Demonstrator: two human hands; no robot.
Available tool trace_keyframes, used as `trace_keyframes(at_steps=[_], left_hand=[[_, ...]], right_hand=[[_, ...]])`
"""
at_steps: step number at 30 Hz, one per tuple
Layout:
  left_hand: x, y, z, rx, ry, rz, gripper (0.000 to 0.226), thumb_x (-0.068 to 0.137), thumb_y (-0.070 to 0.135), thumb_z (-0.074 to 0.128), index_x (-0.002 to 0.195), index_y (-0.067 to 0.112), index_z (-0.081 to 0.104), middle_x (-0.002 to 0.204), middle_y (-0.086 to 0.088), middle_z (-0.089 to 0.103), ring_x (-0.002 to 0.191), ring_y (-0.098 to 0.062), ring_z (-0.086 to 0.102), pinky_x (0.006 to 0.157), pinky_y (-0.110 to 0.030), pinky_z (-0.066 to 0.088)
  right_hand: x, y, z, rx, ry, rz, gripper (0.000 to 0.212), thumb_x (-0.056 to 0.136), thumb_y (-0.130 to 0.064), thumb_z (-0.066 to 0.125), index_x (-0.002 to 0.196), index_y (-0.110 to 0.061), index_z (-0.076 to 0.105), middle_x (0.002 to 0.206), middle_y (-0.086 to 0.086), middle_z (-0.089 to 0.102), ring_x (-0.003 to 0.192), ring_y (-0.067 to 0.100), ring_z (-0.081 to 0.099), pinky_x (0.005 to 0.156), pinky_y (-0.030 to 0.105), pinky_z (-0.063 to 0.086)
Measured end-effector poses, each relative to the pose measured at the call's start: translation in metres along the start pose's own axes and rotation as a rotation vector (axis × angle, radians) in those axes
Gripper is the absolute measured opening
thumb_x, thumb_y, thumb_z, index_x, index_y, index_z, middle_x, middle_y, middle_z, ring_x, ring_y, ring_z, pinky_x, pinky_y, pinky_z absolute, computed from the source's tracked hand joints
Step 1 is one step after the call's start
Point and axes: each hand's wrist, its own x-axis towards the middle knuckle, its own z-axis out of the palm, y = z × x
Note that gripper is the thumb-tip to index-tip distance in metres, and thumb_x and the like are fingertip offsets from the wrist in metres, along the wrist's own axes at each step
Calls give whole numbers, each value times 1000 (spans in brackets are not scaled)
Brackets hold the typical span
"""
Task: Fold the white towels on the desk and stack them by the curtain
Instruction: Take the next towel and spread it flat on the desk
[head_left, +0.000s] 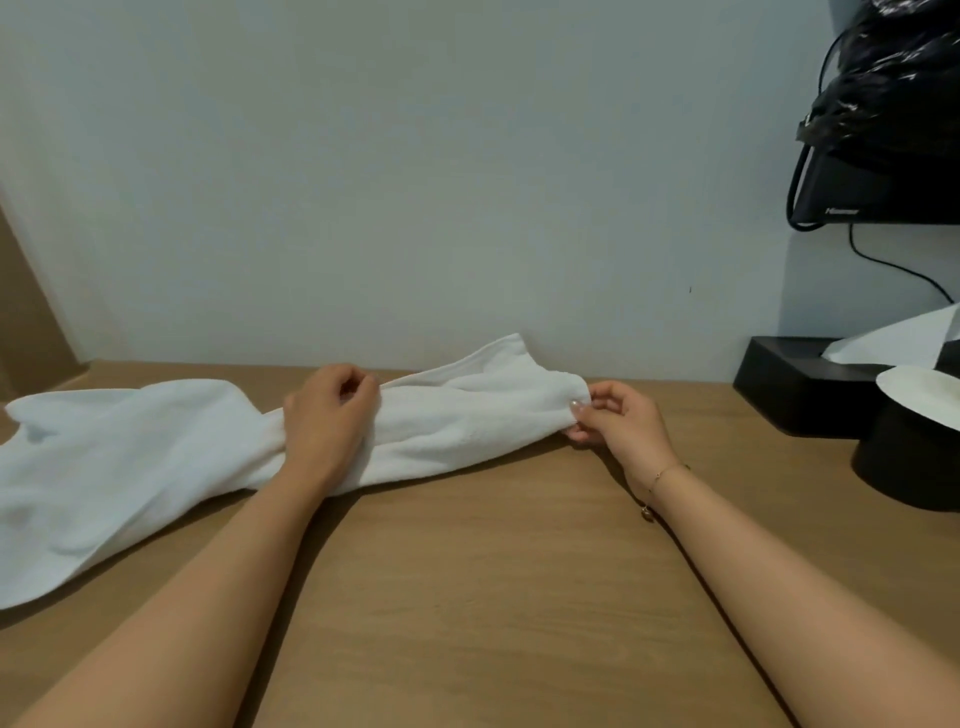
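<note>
The folding looks barely begun: one soft white terry towel (156, 457) sprawls rumpled across the light brown wooden worktop (467, 571), its right end bunched near the wall, and no finished stack shows by the tan curtain (26, 322) at far left. Flattening, folding and stacking all appear still to do. The left hand (324, 415) lies over the towel's middle, fingers curled into the cloth. The right hand (615, 418) pinches the towel's right corner between thumb and fingertips.
</note>
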Motion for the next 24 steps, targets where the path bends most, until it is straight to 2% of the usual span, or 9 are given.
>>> trace_keyframes(at_steps=[2,5,8,10,15,18,19,22,24], left_hand=[[2,-1,3,49,20,23,28,97,27,49,76,13,59,79,2,60,80,-23,56,78,-41,42],[3,0,0,130,5,80,26,100,30,47,81,15,56,87,3,57,86,-23,54,78,-36,33],[3,2,-6,355,-165,35,27,94,48,53,92,22,61,92,8,59,94,-19,55,84,-36,34],[0,4,-6,499,-257,11,35,91,55,54,87,22,63,84,8,61,92,-19,56,82,-34,31],[-2,-1,-10,24,-208,-106,24,88,41,65,72,23,69,68,8,65,79,-20,59,90,-46,46],[-2,6,-14,-13,-128,-39,27,95,37,58,76,19,62,70,4,62,72,-20,56,87,-51,49],[-4,12,-17,-29,-82,31,25,97,36,56,80,17,60,74,3,61,73,-19,56,85,-48,49],[-26,43,-37,-69,-31,285,16,99,28,53,89,16,57,83,6,60,77,-6,55,72,-17,43],[-50,59,-53,-101,-62,356,15,99,27,52,89,17,56,81,9,60,75,-2,54,64,-11,38]], right_hand=[[-1,0,-2,15,-11,7,13,89,7,60,86,-6,62,80,7,66,62,12,65,59,17,56],[-4,-2,-3,25,-35,9,13,88,7,61,86,-6,62,82,7,65,70,12,65,63,15,56],[-5,-2,-5,25,-49,12,14,88,8,60,86,-5,61,83,7,65,74,14,64,65,16,56],[-5,-1,-6,8,-59,6,14,88,9,60,87,-5,61,85,9,64,76,16,64,67,17,57],[-6,-1,-6,-39,-84,-23,14,87,8,62,89,-6,60,87,10,64,78,17,64,68,17,57],[-7,-1,-7,-42,-92,-27,15,87,9,62,88,-6,60,87,8,65,78,16,65,67,16,56],[-7,-1,-7,-41,-92,-25,15,87,9,62,88,-6,61,87,8,65,78,16,65,67,16,56],[-9,-2,-10,-28,-78,-5,13,87,6,62,92,-6,61,92,7,67,86,18,66,73,20,58],[-11,-5,-15,-38,-47,1,14,88,3,62,100,-4,62,98,8,68,92,19,67,79,25,58]])
